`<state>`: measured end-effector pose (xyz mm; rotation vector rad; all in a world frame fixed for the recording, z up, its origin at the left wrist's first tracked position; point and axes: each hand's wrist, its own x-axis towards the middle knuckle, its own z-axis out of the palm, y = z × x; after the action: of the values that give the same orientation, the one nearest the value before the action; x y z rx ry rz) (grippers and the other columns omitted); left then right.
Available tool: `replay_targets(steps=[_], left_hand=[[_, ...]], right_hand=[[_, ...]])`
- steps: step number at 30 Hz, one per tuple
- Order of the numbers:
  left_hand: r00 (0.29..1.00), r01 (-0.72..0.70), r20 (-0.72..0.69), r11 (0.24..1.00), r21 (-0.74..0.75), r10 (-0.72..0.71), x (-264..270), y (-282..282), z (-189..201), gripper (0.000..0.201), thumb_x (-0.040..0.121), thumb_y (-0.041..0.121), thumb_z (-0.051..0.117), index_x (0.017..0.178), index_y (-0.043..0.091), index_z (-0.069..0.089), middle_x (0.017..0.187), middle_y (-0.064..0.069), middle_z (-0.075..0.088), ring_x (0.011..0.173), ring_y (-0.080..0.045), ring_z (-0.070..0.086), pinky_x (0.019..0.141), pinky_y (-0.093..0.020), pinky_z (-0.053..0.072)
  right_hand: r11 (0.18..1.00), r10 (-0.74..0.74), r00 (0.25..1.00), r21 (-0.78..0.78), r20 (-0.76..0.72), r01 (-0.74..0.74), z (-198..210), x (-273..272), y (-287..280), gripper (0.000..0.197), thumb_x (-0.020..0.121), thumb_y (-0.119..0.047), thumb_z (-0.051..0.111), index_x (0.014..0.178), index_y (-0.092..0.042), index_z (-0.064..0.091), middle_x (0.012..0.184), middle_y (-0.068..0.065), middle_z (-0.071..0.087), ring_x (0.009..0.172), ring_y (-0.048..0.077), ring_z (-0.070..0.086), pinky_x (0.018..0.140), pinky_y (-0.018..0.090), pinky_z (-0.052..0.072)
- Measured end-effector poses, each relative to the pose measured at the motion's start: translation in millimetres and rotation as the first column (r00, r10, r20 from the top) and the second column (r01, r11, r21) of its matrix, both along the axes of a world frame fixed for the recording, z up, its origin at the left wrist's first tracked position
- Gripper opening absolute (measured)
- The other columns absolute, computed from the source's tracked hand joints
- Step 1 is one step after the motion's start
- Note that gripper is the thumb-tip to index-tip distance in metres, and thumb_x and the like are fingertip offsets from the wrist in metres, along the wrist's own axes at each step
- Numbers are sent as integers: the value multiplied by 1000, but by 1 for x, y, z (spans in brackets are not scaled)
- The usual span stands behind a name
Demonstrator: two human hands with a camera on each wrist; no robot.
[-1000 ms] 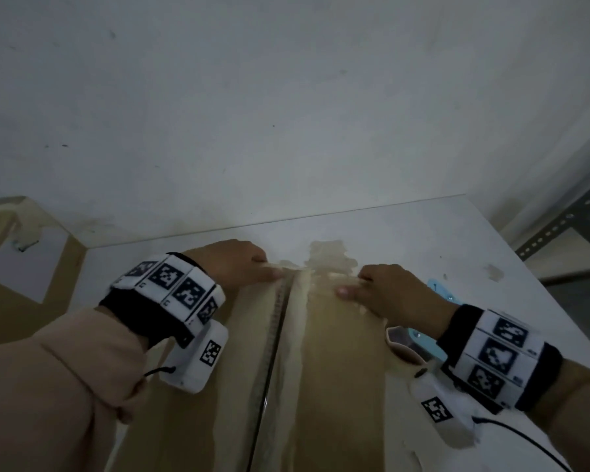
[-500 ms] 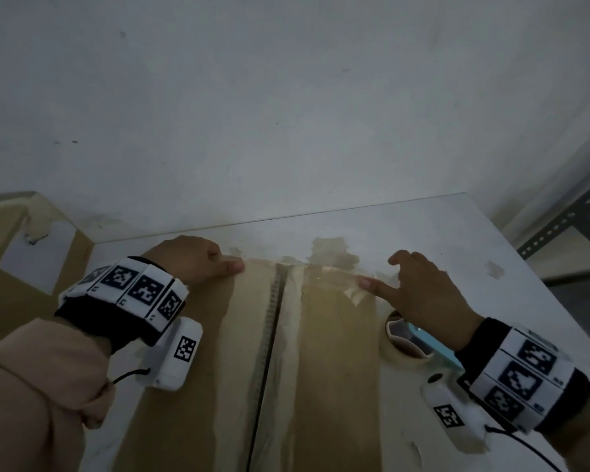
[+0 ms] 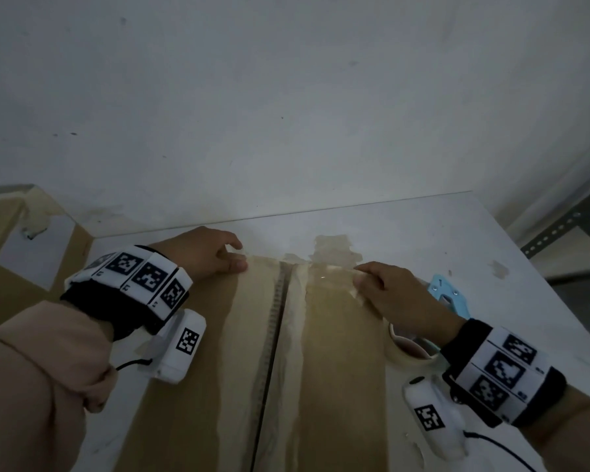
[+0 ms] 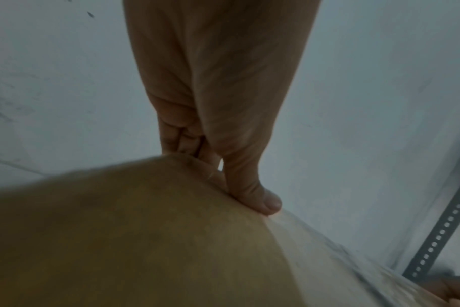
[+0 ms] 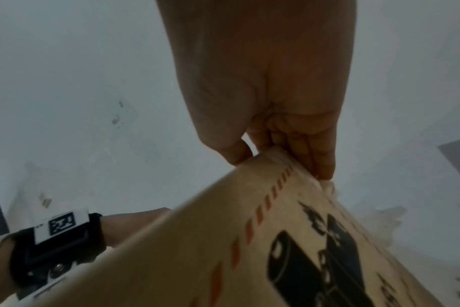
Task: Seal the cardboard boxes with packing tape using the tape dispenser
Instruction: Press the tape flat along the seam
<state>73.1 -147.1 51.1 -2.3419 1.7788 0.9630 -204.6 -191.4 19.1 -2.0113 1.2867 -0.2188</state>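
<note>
1. Two hands: the left hand and the right hand.
2. Two boxes: one box under the fingers of both hands, a second box well to the left of the left fingers.
3. One tape dispenser, light blue, just right of the right fingers.
4. One tape roll, behind the right fingers by the wrist.
5. Two wrist bands with black-and-white markers, one band on the left wrist and one band on the right.
6. One counter under it all.
7. One metal rack, far right of the right fingers.
</note>
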Motion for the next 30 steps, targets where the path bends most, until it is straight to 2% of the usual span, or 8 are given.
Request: replay_targets(steps=[5, 9, 12, 16, 18, 20, 26, 30], left_hand=[[999, 22, -49, 999, -24, -23, 2, -1, -2, 56, 85, 37, 60, 137, 27, 40, 119, -7, 60, 108, -19, 56, 91, -26, 40], [992, 34, -120, 998, -49, -39, -1, -2, -2, 70, 86, 26, 62, 144, 33, 25, 137, 2, 51, 118, -14, 53, 99, -23, 33], [990, 21, -136, 992, -127, -38, -7, 0, 1, 70, 83, 20, 66, 141, 36, 30, 139, 1, 49, 111, -9, 54, 100, -21, 34], [994, 0, -108, 981, -194, -22, 0, 17, 16, 69, 81, 44, 60, 142, 29, 31, 149, 2, 35, 133, -12, 36, 105, -22, 27], [998, -8, -65, 988, -152, -2, 9, 29, 21, 86, 74, 57, 56, 146, 25, 21, 152, 4, 26, 137, -13, 29, 106, -22, 23], [1000, -11, -16, 994, -106, 9, 15, 42, 20, 88, 78, 50, 58, 148, 21, 12, 155, 3, 18, 140, -14, 24, 110, -24, 21], [1000, 26, 15, 995, 98, -27, 11, 53, 5, 87, 88, 45, 50, 148, 22, -8, 157, -2, 11, 139, -18, 28, 111, -27, 26], [997, 24, 66, 993, 117, -32, 12, 49, 7, 81, 90, 46, 45, 148, 25, -8, 157, -1, 12, 137, -20, 31, 109, -28, 27]], right_hand=[[995, 98, 995, -20, -18, -98, -2, -2, -12, 34, 95, -26, 47, 127, -16, 51, 124, 2, 57, 103, 7, 48, 76, 12, 35], [992, 121, 991, -43, 62, -118, -4, -2, -15, 29, 94, -21, 52, 121, -15, 57, 115, 1, 61, 93, 6, 52, 69, 4, 37], [988, 153, 984, 7, 97, -154, -3, -5, -16, 33, 94, -22, 50, 126, -15, 52, 124, 0, 57, 105, 9, 52, 84, 14, 41], [991, 129, 985, -55, 111, -124, 1, -13, -12, 41, 93, -33, 48, 132, -21, 46, 134, -6, 48, 123, 8, 41, 95, 15, 28], [987, 113, 982, -133, 151, -93, 2, -16, -4, 51, 88, -47, 51, 131, -22, 45, 129, -10, 47, 118, 5, 41, 96, 15, 27], [972, 199, 974, -148, 109, -183, 0, -16, 6, 63, 83, -54, 53, 134, -20, 41, 130, -11, 43, 120, 6, 40, 101, 19, 28], [972, 234, 972, -35, 33, -233, -5, -5, 5, 61, 91, -35, 51, 143, -18, 23, 138, 0, 38, 120, 9, 34, 96, 18, 25], [957, 275, 958, -72, -76, -281, -4, 4, -4, 51, 96, -32, 43, 140, -12, 28, 138, 8, 40, 123, 18, 36, 93, 18, 24]])
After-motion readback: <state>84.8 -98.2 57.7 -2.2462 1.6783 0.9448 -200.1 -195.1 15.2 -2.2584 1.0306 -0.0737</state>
